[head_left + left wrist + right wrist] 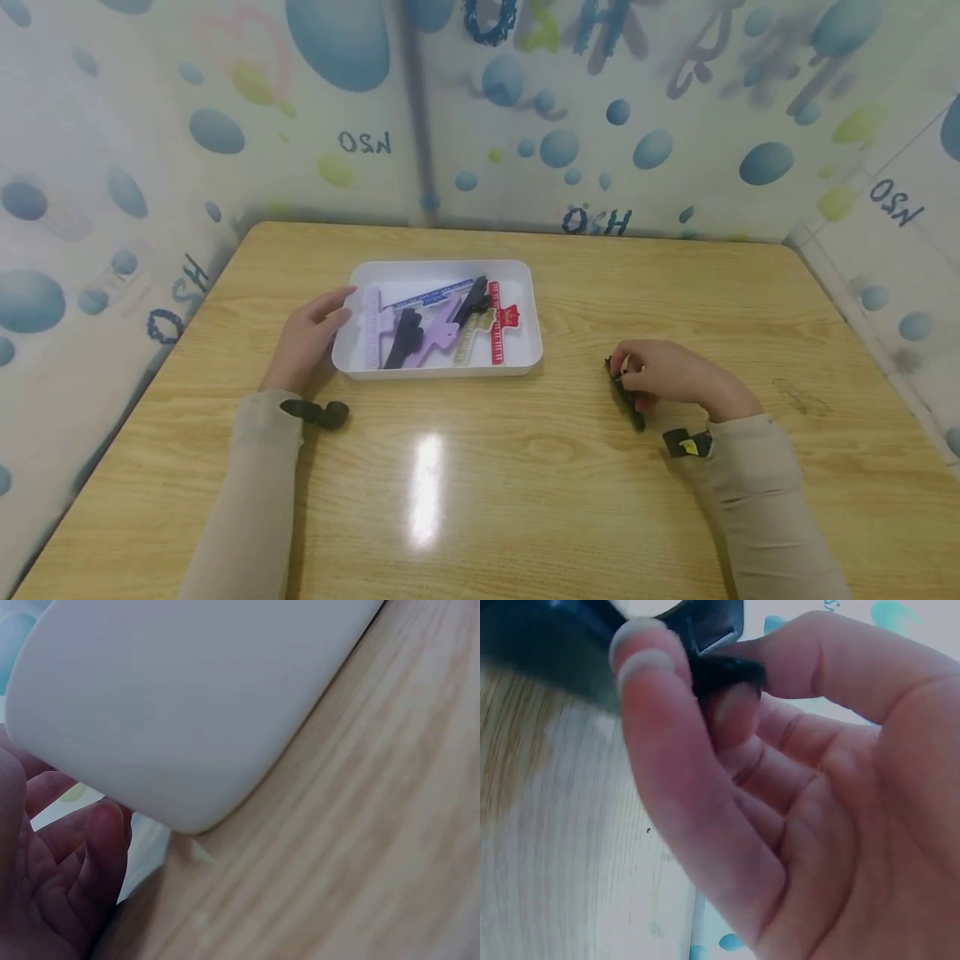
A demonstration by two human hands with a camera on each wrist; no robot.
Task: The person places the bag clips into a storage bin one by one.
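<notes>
A white tray [435, 374] stands on the table and holds several wide clips. Among them are a lilac clip [373, 329], a black clip [405, 335], a blue clip [431, 295] and a red clip [496, 325]. Against the tray's left side rests my left hand [306, 342], its fingers loosely bent; in the left wrist view they lie beside the white wall [187, 697]. Off to the right of the tray, my right hand [671, 375] pinches a long black clip [628, 402] just at the table surface. Up close, thumb and fingers grip the clip's black handle [727, 671].
The wooden table [525, 500] runs back to a wall [480, 158] printed with blue and green spots. Side walls close in at left and right. A black strap [315, 412] sits on the left wrist, another strap [686, 443] on the right.
</notes>
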